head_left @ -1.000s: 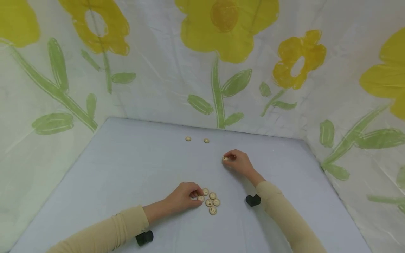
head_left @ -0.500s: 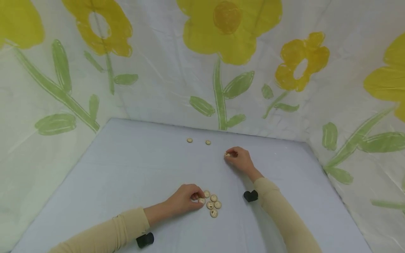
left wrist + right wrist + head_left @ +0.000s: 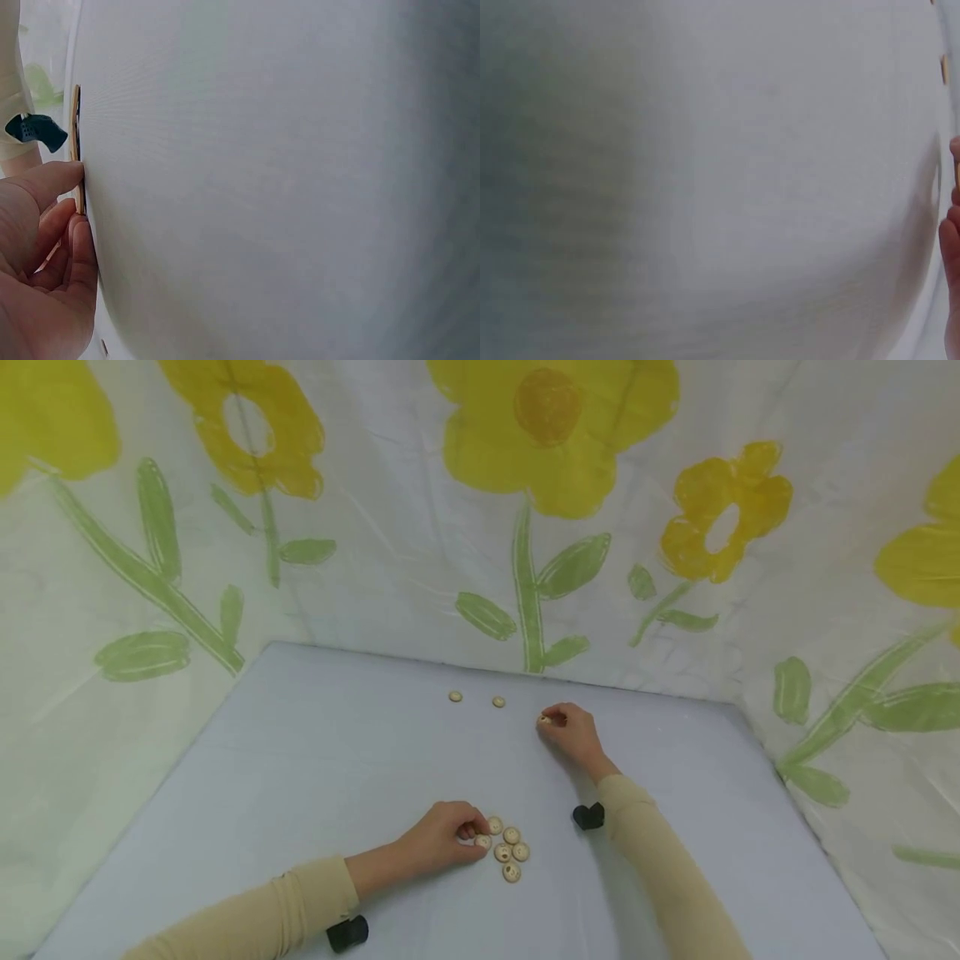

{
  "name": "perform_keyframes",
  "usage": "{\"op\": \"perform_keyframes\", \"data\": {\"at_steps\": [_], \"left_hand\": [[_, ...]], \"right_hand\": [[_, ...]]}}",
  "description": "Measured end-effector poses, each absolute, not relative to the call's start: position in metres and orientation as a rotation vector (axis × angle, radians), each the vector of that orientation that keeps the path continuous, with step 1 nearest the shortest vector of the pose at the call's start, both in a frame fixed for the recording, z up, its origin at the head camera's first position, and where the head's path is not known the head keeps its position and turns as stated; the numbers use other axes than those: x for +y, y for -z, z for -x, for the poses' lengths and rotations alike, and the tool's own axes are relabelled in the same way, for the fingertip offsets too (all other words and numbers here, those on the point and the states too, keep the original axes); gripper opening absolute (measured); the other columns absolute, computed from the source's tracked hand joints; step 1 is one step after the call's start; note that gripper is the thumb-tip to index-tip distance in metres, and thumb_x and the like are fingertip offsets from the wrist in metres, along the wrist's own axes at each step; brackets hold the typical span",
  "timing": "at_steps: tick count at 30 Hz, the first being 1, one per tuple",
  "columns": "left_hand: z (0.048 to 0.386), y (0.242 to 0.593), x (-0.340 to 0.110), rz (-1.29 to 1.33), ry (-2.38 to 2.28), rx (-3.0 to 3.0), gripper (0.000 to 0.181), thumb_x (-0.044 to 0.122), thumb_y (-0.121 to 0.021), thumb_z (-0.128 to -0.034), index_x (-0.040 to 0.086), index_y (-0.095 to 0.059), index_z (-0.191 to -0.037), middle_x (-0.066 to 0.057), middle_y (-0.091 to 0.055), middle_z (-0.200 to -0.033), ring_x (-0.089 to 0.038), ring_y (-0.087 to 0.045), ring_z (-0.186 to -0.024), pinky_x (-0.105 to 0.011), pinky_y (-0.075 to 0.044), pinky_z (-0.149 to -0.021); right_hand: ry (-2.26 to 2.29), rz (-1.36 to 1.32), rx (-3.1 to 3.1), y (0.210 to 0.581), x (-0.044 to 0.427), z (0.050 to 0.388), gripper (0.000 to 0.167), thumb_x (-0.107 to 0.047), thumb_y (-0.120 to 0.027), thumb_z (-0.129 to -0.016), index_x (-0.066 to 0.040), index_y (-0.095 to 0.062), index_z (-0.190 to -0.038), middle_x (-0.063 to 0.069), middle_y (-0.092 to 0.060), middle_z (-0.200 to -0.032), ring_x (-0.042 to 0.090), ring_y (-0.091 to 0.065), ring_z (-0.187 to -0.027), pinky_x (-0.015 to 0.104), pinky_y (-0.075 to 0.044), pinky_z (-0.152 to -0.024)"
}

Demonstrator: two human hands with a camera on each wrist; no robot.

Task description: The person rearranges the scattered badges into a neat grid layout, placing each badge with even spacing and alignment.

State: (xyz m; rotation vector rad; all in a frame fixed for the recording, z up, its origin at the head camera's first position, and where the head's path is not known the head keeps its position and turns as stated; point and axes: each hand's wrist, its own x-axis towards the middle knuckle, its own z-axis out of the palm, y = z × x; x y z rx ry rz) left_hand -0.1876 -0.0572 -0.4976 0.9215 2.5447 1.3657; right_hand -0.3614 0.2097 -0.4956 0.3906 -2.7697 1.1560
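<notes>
Small round pale wooden discs with dark face-like markings lie on the table. In the head view, my left hand (image 3: 442, 837) pinches the edge of one wooden disc (image 3: 483, 842) at the left side of a cluster of several more discs (image 3: 512, 835). The left wrist view shows its fingers around the disc (image 3: 81, 196), flat against the tabletop. Farther back and to the right, my right hand (image 3: 574, 735) holds another disc (image 3: 543, 720) between thumb and fingers; whether it touches the table I cannot tell. Only part of that hand shows in the right wrist view.
Two single discs, one (image 3: 455, 696) to the left of the other (image 3: 498, 702), lie near the back edge. A white sheet (image 3: 375, 577) painted with yellow flowers rises behind the pale table (image 3: 300, 760). Black wrist devices (image 3: 588, 817) sit beside both sleeves.
My right hand has moved with its disc toward the back edge, closer to level with the two single discs. The left hand stays beside the cluster. The head view has shifted slightly.
</notes>
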Motion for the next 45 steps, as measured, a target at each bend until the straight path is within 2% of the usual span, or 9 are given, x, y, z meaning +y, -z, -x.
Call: {"op": "perform_keyframes", "data": {"at_steps": [21,45], "left_hand": [[0.187,0.496,-0.058,-0.887,-1.370,2.536,0.015,0.008,-0.075,-0.0820,0.008,-0.070,-0.096,0.003,-0.063,-0.084,-0.006,-0.055,-0.076,-0.020,-0.048,-0.071],[0.187,0.495,-0.058,-0.853,-1.366,2.518,0.015,0.008,-0.076,-0.0817,0.008,-0.070,-0.096,0.005,-0.063,-0.085,-0.005,-0.055,-0.077,-0.021,-0.048,-0.072]], "right_hand": [[-1.108,-0.299,-2.740,0.495,0.202,0.379,0.024,-0.010,-0.071,-0.088,0.003,-0.068,-0.108,0.019,-0.065,-0.106,0.032,-0.060,-0.098,0.043,-0.048,-0.087],[-1.075,-0.246,-2.823,0.501,0.204,0.390,0.026,-0.014,-0.067,-0.091,0.002,-0.066,-0.112,0.019,-0.060,-0.110,0.032,-0.056,-0.105,0.044,-0.045,-0.092]]}}
